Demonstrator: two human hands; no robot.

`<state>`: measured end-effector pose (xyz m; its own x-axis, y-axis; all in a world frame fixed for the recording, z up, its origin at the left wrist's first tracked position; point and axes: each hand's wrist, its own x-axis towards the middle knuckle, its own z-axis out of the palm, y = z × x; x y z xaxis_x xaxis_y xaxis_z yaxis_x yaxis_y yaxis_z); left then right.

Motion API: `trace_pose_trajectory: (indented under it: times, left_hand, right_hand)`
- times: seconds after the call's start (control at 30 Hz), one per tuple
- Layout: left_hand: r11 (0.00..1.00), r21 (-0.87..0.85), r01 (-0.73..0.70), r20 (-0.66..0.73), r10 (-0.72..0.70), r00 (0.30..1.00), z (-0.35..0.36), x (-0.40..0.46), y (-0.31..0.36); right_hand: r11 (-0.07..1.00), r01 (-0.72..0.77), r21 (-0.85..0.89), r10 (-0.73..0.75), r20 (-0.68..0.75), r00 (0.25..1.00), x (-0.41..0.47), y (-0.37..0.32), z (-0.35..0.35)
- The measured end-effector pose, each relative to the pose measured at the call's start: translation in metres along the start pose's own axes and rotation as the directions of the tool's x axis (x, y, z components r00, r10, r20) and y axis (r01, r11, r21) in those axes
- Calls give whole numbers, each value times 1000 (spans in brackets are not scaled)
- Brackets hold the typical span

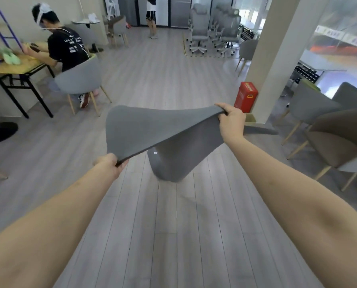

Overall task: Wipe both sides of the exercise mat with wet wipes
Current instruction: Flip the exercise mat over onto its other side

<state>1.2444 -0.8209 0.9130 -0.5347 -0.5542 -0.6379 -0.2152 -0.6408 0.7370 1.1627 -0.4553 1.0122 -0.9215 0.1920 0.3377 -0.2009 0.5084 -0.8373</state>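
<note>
A grey exercise mat [152,129] is lifted off the wooden floor and folds over in mid-air, its lower end curling down to the floor at centre. My left hand [109,165] pinches the near left corner of the mat. My right hand [231,119] grips the far right corner, held higher. A small white label shows on the hanging underside. No wet wipes are visible.
A person sits in a grey chair [80,80] at a wooden table [13,67] on the left. Grey armchairs [335,138] stand on the right beside a white pillar [277,48] and a red box [248,96]. Office chairs [212,30] cluster at the back.
</note>
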Motion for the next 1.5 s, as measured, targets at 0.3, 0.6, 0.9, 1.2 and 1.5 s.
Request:
trace_pose_trajectory:
  times: [0.3, 0.6, 0.9, 1.2, 1.5]
  left_hand:
    - [652, 743, -151, 195, 4, 981, -53, -13, -66]
    - [-330, 862, -385, 446, 135, 885, -65, -28, -96]
    - [-386, 584, -714, 791, 74, 608, -23, -31, -93]
    - [-282, 831, -479, 551, 300, 779, -75, -15, -103]
    - [91, 972, -219, 185, 284, 941, -154, -10, -140]
  right_hand:
    - [977, -138, -165, 161, 132, 978, -72, 70, 5]
    - [950, -173, -259, 220, 163, 962, -116, 114, -14]
    - [934, -236, -270, 287, 167, 943, -146, 152, -33]
    - [881, -36, -472, 283, 464, 840, -207, 186, -11]
    - [780, 86, -620, 360, 556, 749, -239, 243, -1]
